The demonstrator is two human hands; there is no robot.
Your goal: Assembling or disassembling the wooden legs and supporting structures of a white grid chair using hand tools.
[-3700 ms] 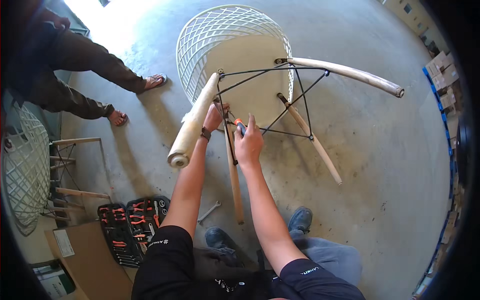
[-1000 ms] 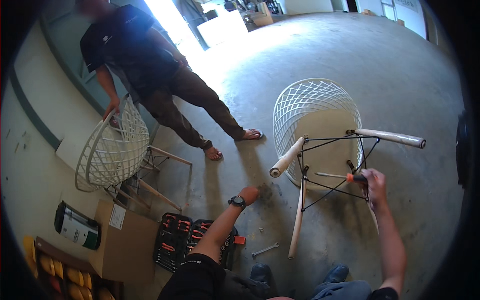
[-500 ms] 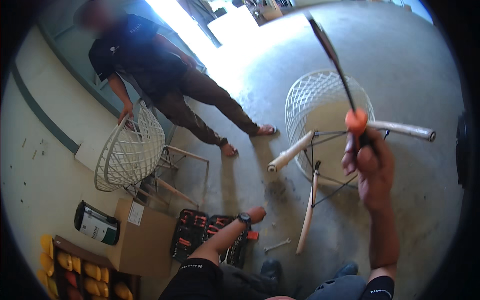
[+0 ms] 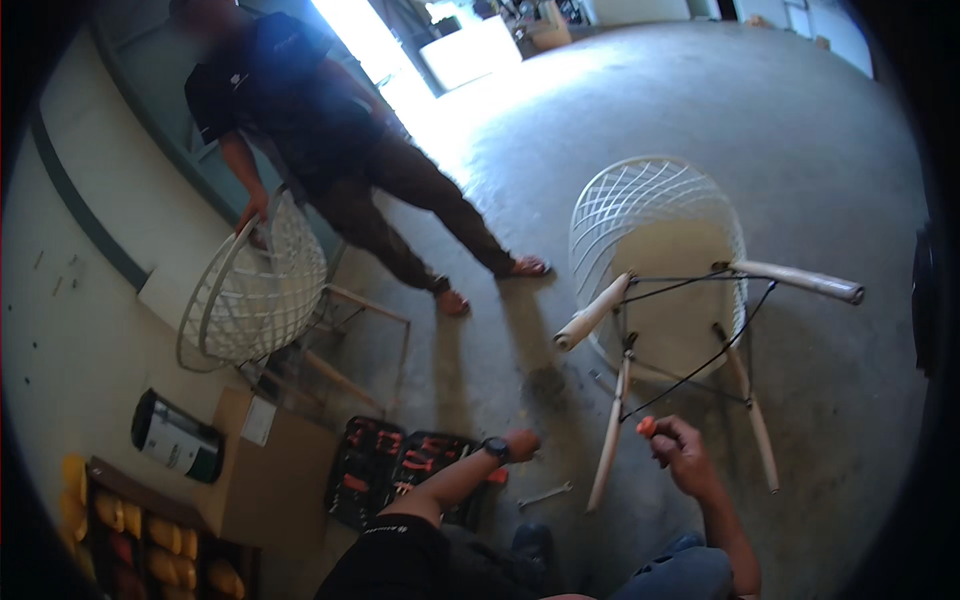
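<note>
Right hand (image 4: 683, 455): grip closed on the screwdriver (image 4: 646, 427). Left hand (image 4: 522, 445): grip curled; contents cannot be told. Wrench (image 4: 545, 495) on floor (image 4: 840, 440) near tool case (image 4: 350, 510). Beyond, the tipped chair (image 4: 665, 245), legs (image 4: 608, 440) foremost; farther, a co-worker's hand (image 4: 254, 208) on another chair (image 4: 265, 310).

Glare (image 4: 372, 45) above (dark corners (image 4: 25, 40))

Floor (image 4: 830, 200): grey, with a dark stain (image 4: 546, 388); reflective toward its far edge. Left wall (image 4: 75, 335): pale, small dark marks, crossed by a grey-green band (image 4: 85, 208). Lighting: strong glare from a bright opening (image 4: 368, 42) past the floor's far left corner; near left corner dim. At that near corner, a brown shelf unit (image 4: 150, 493) holds yellow items (image 4: 168, 535) near a cardboard box (image 4: 268, 500). Far edge: white block-shaped unit (image 4: 472, 55); pale wall (image 4: 842, 40) at far right.
</note>
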